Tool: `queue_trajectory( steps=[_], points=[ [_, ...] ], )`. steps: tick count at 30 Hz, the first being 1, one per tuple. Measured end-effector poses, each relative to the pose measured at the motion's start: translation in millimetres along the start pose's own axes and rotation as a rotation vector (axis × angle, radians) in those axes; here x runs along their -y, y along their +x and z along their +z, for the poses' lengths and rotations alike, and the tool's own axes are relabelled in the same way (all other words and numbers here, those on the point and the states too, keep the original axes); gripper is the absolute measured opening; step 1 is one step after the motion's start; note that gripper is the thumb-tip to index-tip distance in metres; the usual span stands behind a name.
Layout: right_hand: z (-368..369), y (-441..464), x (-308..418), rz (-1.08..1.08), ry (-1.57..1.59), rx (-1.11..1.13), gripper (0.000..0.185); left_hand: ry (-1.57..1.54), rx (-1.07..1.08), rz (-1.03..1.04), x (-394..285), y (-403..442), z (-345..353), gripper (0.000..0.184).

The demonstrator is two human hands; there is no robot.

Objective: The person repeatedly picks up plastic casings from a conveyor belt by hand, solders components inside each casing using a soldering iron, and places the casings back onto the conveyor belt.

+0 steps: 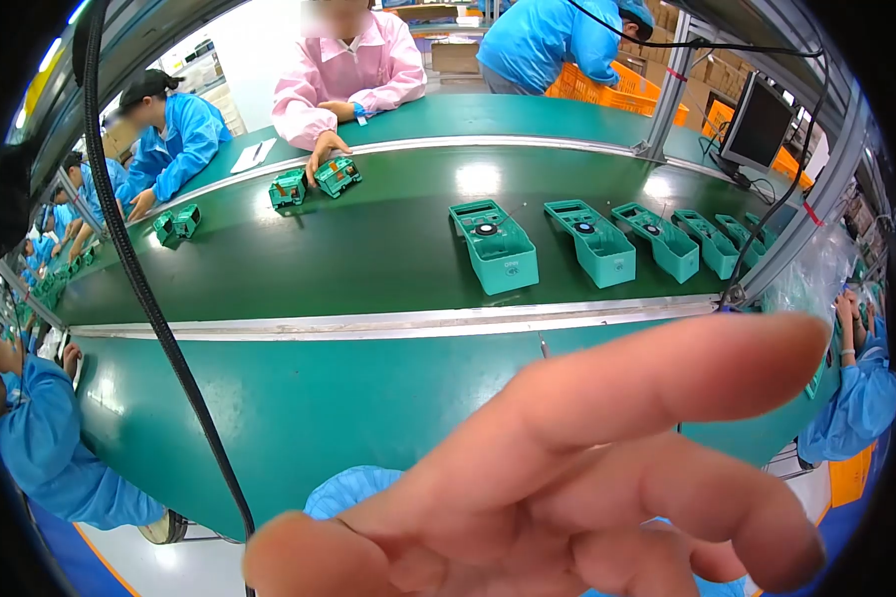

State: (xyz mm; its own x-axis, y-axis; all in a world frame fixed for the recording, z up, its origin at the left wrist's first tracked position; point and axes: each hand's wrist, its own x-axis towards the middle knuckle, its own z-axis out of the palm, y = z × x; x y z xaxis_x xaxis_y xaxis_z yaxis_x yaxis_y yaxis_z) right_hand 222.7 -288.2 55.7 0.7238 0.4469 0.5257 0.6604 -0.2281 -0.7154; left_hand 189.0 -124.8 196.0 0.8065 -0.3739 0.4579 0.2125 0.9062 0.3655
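Note:
My left hand (558, 468) fills the lower right of the view, very close to the camera. Its palm side faces me, the index finger stretches right, the thumb points left and the other fingers bend loosely. Nothing shows between them. Behind it lies the green work table (269, 398), partly hidden by the hand. My right hand is out of sight. Past the metal rail, a row of green plastic housings (505, 261), several with a round black part, stands on the dark green belt (368, 259).
A person in pink touches a green assembly (338, 176) beside another green assembly (289, 188). More green assemblies (177, 226) sit farther left. A black cable (139, 279) hangs across the left. Co-workers in blue sit at both sides. An orange crate (627, 92) and a monitor (757, 121) stand behind.

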Motion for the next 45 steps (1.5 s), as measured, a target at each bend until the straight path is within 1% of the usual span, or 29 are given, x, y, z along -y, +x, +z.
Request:
queue_trajectory(
  steps=[6,13,19,21,22,23,24,25,27,30,31,32,33,34,36,37,38,39,40,42,43,44,45],
  points=[
    [1,1,3,-0.009,0.011,0.006,0.03,0.044,0.022,0.031,-7,-3,-2,0.064],
    [-1,0,2,-0.021,0.025,0.01,0.032,0.172,0.067,0.093,-13,-10,5,0.061],
    [2,-6,3,-0.008,0.025,0.0,0.034,0.41,0.184,0.197,-29,-15,3,0.059],
    [4,-9,-3,0.012,0.05,-0.009,0.034,0.525,0.186,0.154,-34,-13,8,0.053],
    [2,-9,-3,-0.019,0.048,-0.02,0.034,0.584,0.19,0.133,-37,-11,10,0.05],
    [2,-6,-1,-0.048,0.047,-0.031,0.034,0.59,0.281,0.122,-38,-8,5,0.049],
    [1,-4,2,-0.075,0.045,-0.041,0.034,0.566,0.371,0.094,-45,-12,-3,0.056],
    [17,-5,4,-0.083,0.063,-0.061,0.034,0.541,0.46,0.063,-51,-16,-10,0.065],
    [16,-6,5,-0.057,0.068,-0.038,0.033,0.444,0.709,0.246,-34,1,-18,0.063],
    [7,-7,5,-0.041,0.121,-0.015,0.032,0.376,0.931,0.278,-20,19,-18,0.064],
    [4,-8,1,-0.05,0.148,-0.019,0.032,0.409,0.928,0.223,-22,18,-15,0.063],
    [1,-9,-2,-0.058,0.177,-0.022,0.032,0.416,0.913,0.215,-19,18,-15,0.062],
    [1,-10,-3,-0.068,0.165,-0.019,0.035,0.423,0.898,0.207,-17,18,-15,0.061],
    [0,-10,-4,-0.067,0.137,-0.021,0.035,0.405,0.874,0.246,-10,16,-20,0.06],
    [-3,-12,-7,-0.065,0.083,-0.02,0.036,0.511,0.851,0.168,-15,16,-19,0.059],
    [7,-24,-24,0.032,0.18,0.009,0.036,0.633,0.848,0.05,-38,16,-11,0.059],
    [26,-46,-56,0.13,0.277,0.04,0.037,0.673,0.829,0.05,-41,14,-11,0.057],
    [29,-47,-58,0.162,0.315,0.051,0.037,0.713,0.811,0.049,-44,12,-11,0.055],
    [32,-49,-60,0.194,0.352,0.062,0.037,0.672,0.781,0.166,-31,8,-19,0.051],
    [23,-42,-52,0.155,0.309,0.053,0.036,0.705,0.716,0.264,-26,1,-24,0.047],
    [17,-35,-41,0.152,0.288,0.055,0.036,0.782,0.682,0.246,-34,-5,-22,0.048],
    [9,-28,-27,0.18,0.27,0.072,0.036,0.824,0.703,0.262,-37,-4,-22,0.045],
    [5,-23,-20,0.149,0.236,0.064,0.036,0.865,0.723,0.28,-40,-3,-21,0.043]
  ],
)
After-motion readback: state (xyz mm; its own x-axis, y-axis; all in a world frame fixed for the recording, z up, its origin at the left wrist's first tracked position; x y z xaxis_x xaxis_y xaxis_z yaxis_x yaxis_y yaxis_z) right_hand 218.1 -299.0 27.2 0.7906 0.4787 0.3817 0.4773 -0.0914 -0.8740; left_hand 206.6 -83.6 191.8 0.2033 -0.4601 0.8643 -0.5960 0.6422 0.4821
